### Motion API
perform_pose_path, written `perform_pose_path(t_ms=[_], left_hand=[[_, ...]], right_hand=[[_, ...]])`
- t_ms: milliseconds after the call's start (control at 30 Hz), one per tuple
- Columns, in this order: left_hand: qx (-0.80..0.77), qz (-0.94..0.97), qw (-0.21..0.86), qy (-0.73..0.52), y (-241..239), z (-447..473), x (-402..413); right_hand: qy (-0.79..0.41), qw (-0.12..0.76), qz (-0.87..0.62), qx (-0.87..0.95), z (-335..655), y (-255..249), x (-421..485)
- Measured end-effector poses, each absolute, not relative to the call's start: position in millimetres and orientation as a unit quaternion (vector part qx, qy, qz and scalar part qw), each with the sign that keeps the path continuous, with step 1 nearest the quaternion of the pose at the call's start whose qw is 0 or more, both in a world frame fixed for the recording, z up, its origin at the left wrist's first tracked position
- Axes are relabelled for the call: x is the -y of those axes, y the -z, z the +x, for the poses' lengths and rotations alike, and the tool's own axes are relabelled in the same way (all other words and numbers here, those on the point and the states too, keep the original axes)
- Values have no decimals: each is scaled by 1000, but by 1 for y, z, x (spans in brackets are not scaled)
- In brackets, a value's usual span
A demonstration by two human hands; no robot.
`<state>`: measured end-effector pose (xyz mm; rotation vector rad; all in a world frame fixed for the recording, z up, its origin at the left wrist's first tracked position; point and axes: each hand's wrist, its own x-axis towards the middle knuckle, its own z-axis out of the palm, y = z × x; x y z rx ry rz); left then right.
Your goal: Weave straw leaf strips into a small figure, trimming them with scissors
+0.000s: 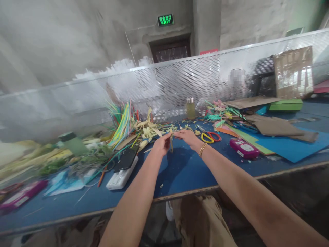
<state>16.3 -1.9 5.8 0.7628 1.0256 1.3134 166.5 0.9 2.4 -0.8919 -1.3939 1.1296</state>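
Observation:
Both my hands meet over the middle of the blue table [185, 175]. My left hand [162, 144] is closed in a pinch on a pale yellow-green strip of dried husk-like material [171, 145], which hangs down between the hands. The fingers of my right hand [187, 136] are pressed together at the upper end of the same strip; the fingertips are small and partly hidden. Just behind lies a heap of pale yellow husk-like leaves [149, 132]. Scissors with yellow and red handles [211, 137] rest to the right of my right hand.
Left are a power bank [122, 175], a black phone [125, 159], coloured pipe cleaners [123, 123] and green plant pieces [52, 166]. A bottle [190, 109] stands at the back. Right lie a purple box [244, 148], blue sheet [285, 145] and cardboard [276, 126]. A perforated metal screen [169, 84] closes the rear.

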Motion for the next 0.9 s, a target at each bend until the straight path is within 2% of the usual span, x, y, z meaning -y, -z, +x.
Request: perform_pose_path(t_ms=[500, 700, 900], left_hand=[[-442, 344, 639, -528, -14, 16, 10], [-422, 421, 571, -564, -10, 16, 10], [-417, 514, 471, -583, -11, 15, 12]], right_hand=[[-415, 555, -416, 590, 172, -3, -4], [-437, 543, -394, 599, 173, -3, -3], [-322, 546, -379, 674, 178, -6, 0]])
